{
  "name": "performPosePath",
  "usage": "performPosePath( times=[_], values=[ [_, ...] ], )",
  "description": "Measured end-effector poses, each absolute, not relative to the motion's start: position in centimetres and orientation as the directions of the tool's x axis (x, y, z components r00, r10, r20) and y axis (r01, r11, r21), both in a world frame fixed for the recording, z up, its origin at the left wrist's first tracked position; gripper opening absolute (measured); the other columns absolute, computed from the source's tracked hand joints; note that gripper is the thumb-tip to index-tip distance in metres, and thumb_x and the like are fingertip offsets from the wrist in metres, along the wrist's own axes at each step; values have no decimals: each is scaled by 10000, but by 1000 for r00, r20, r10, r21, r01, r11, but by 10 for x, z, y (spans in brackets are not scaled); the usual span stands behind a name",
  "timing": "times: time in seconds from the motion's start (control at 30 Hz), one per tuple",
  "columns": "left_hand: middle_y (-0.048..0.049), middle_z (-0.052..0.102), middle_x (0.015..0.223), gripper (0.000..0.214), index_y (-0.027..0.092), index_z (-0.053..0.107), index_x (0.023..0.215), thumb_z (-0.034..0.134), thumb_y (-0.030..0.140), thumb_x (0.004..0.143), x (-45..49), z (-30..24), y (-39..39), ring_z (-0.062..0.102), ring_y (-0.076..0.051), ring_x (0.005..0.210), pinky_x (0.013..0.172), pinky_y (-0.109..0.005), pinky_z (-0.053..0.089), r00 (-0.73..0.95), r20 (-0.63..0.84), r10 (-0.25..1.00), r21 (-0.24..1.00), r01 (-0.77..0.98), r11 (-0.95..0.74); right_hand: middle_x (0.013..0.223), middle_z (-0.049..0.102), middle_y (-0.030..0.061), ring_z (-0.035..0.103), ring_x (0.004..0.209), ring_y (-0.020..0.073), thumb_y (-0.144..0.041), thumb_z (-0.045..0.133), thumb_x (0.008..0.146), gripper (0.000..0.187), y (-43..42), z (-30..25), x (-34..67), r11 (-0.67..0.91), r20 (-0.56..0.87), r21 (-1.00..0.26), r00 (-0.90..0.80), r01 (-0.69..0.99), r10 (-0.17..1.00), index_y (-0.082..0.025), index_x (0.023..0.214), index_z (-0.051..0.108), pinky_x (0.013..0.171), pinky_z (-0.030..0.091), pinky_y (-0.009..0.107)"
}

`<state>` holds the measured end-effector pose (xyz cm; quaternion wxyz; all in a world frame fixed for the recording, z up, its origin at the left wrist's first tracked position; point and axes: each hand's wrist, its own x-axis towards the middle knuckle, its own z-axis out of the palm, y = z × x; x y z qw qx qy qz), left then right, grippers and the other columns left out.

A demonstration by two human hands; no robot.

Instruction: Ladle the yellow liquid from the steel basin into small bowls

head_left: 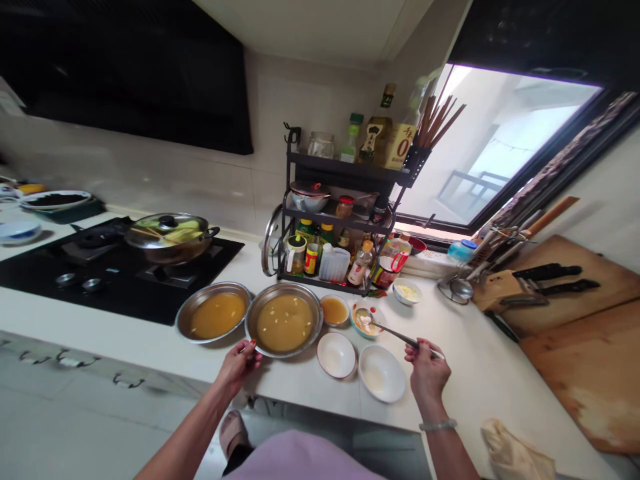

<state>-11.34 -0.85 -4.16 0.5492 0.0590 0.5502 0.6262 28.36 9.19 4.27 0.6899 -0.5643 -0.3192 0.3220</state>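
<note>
My left hand (pixel 241 363) grips the near rim of a round metal pan (pixel 284 323) filled with yellow-brown liquid and pale bits. A second metal pan (pixel 214 312) with orange liquid sits just left of it. My right hand (pixel 425 367) is closed on the handle of a long metal spoon (pixel 387 329). The spoon's bowl rests over a small bowl (pixel 369 320) with food in it. Two white bowls (pixel 337 354) (pixel 382 373) sit at the counter's front edge between my hands. A small bowl of orange sauce (pixel 335 310) stands behind them.
A black stove (pixel 100 273) carries a lidded wok (pixel 171 237) at the left. A dark spice rack (pixel 340 227) with bottles and jars stands behind the pans. A knife block (pixel 505 292), cutting boards (pixel 590 333) and a cloth (pixel 517 455) lie at the right. Plates (pixel 55 199) sit far left.
</note>
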Motion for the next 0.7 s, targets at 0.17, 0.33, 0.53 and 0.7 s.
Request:
performPosePath(
  times=[0.17, 0.33, 0.53, 0.7],
  values=[
    [4, 607, 508, 263, 179, 497, 677, 759, 197, 671, -113, -42, -8, 583, -116, 453, 441, -197, 449, -400, -532, 746, 752, -628, 200, 494, 626, -16, 578, 424, 126, -395, 687, 700, 298, 91, 56, 271, 172, 84, -979, 551, -109, 831, -145, 827, 589, 388, 469, 205],
    [12, 598, 505, 277, 178, 492, 658, 768, 199, 653, -111, -39, -8, 573, -108, 450, 438, -195, 447, -401, -527, 749, 754, -627, 195, 501, 620, -19, 568, 411, 125, -414, 696, 704, 319, 91, 69, 244, 167, 78, -975, 477, -146, 875, -148, 842, 587, 385, 450, 206],
    [6, 597, 491, 261, 175, 508, 661, 766, 212, 664, -110, -35, -8, 561, -109, 436, 445, -207, 456, -396, -539, 743, 752, -624, 213, 512, 607, -25, 560, 420, 133, -463, 666, 745, 332, 90, 74, 199, 143, 93, -981, 330, -129, 939, -160, 857, 592, 383, 449, 225],
    [1, 599, 503, 260, 173, 510, 649, 762, 230, 678, -110, -37, -7, 567, -108, 438, 444, -203, 451, -415, -529, 740, 764, -613, 202, 590, 617, -20, 577, 461, 134, -461, 596, 830, 301, 82, 67, 171, 262, 257, -965, 124, -18, 958, -177, 928, 620, 434, 507, 254]
  ],
)
